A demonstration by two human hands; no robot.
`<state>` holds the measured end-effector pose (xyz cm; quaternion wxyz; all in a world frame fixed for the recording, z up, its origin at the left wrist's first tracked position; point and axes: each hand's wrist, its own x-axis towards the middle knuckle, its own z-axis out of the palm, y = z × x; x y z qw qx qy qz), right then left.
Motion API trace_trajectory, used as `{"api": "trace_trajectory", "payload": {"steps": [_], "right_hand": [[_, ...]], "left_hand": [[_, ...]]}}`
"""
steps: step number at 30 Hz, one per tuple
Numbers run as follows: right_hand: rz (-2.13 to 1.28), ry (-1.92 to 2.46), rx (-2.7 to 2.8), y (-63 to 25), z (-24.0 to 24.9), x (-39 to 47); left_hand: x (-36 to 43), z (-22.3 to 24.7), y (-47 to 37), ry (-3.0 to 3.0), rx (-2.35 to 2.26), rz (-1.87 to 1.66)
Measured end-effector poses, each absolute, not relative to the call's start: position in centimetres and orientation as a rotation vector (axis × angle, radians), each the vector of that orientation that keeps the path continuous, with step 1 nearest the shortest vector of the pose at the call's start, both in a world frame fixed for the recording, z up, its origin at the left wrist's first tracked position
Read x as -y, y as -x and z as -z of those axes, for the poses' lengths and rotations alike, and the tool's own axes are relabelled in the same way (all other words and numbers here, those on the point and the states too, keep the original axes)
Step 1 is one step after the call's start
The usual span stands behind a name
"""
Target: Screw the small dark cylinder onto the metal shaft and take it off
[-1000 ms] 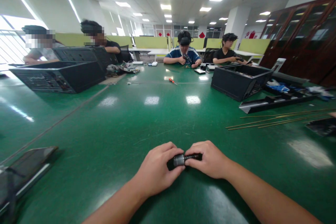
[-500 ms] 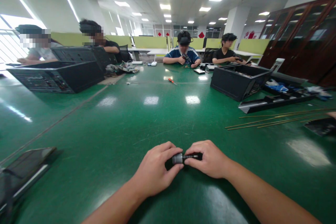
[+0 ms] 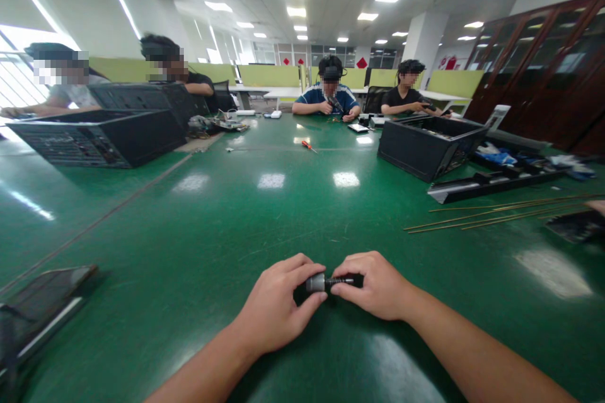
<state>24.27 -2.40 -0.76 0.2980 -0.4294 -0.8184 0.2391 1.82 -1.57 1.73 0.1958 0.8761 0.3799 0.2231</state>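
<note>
Over the green table, my left hand is closed around a grey and black cylinder, thumb below and fingers above. A thin dark ribbed rod lies in line with it, toward the right. My right hand pinches this rod between thumb and fingers; part of it is hidden in the palm. Only a small gap separates the fingertips of both hands. Whether the rod and cylinder are joined I cannot tell for certain.
An orange screwdriver lies farther back. Black computer cases stand at left and right. Thin brass-coloured rods lie at right, a dark flat panel at near left. Several people sit around the table.
My left hand has shifted slightly left with the cylinder, so a little more of the rod between the hands shows. My right hand has hardly moved.
</note>
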Motion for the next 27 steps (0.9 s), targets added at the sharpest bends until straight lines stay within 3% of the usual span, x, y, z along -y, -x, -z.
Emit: {"api": "trace_trajectory", "payload": {"steps": [27], "right_hand": [[-0.662,1.131,2.167,-24.39,0.84,2.32]], "left_hand": [[1.58,-1.53,-1.57,-2.486,-1.063,-0.665]]}}
